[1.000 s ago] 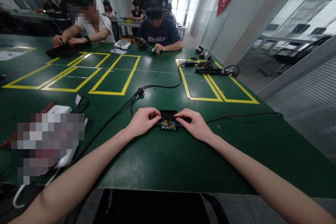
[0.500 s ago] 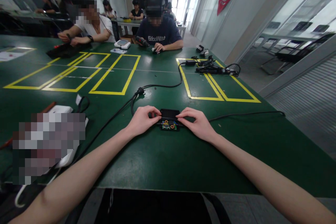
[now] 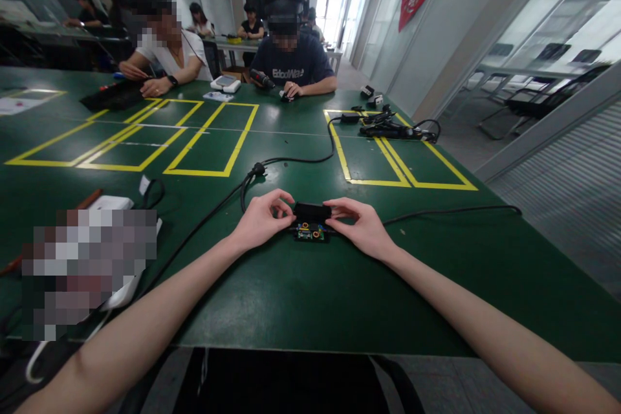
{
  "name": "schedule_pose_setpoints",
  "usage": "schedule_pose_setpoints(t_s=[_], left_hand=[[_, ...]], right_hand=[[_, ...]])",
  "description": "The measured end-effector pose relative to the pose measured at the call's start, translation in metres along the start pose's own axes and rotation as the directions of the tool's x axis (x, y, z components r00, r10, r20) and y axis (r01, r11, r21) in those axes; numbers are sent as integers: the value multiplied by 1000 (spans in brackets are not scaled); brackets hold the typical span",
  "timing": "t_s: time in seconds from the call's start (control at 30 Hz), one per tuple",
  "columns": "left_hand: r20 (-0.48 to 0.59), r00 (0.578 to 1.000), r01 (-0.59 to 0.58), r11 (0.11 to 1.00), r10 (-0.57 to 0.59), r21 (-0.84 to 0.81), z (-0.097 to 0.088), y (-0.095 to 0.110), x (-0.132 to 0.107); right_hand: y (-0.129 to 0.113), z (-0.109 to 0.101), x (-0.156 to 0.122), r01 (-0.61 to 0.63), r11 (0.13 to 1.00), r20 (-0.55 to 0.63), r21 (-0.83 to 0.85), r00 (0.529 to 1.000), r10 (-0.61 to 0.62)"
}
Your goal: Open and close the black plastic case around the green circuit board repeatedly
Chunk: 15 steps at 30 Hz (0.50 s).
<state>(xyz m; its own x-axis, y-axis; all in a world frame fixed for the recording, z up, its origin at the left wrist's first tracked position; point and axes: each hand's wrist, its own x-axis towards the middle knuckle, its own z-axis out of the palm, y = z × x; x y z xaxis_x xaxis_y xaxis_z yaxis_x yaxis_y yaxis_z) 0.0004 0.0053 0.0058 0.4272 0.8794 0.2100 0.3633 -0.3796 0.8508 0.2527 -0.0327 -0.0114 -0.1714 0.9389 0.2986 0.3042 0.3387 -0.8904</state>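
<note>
Between my hands is a black plastic cover, apparently half of a power adapter's case. My left hand pinches its left end and my right hand pinches its right end, thumbs toward me. Just in front of the cover, on the green table, lies the adapter's circuit board with copper-ringed coils and small colourful parts. It appears to sit in a dark lower shell. A black cable runs off to the right from beneath my right hand.
A black cord with a plug crosses the green table beyond my left hand. Coiled cables and adapters lie at the far right. Blurred white items stand left. A co-worker sits opposite; another handles a black tray.
The black cover has tilted between my fingers, showing a different, thicker-looking side, and has lifted slightly off the board. The co-worker at the left has moved their hands above the black tray.
</note>
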Motion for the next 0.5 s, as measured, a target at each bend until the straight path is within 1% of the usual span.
schedule_pose_setpoints(t_s=[0.13,0.27,0.4,0.5], left_hand=[[11,1000,-4,1000,4,16,-1,-1,0],[42,999,22,1000,-21,-23,-2,-1,0],[75,997,28,998,-24,-48,-3,-1,0],[84,996,15,999,-12,-31,-4,0,0]], right_hand=[[2,0,3,7,1000,3,4,1000,-7],[3,1,3,20,1000,16,-10,1000,-20],[-1,0,2,41,999,32,-19,999,-41],[-5,0,1,45,998,40,-34,998,-44]])
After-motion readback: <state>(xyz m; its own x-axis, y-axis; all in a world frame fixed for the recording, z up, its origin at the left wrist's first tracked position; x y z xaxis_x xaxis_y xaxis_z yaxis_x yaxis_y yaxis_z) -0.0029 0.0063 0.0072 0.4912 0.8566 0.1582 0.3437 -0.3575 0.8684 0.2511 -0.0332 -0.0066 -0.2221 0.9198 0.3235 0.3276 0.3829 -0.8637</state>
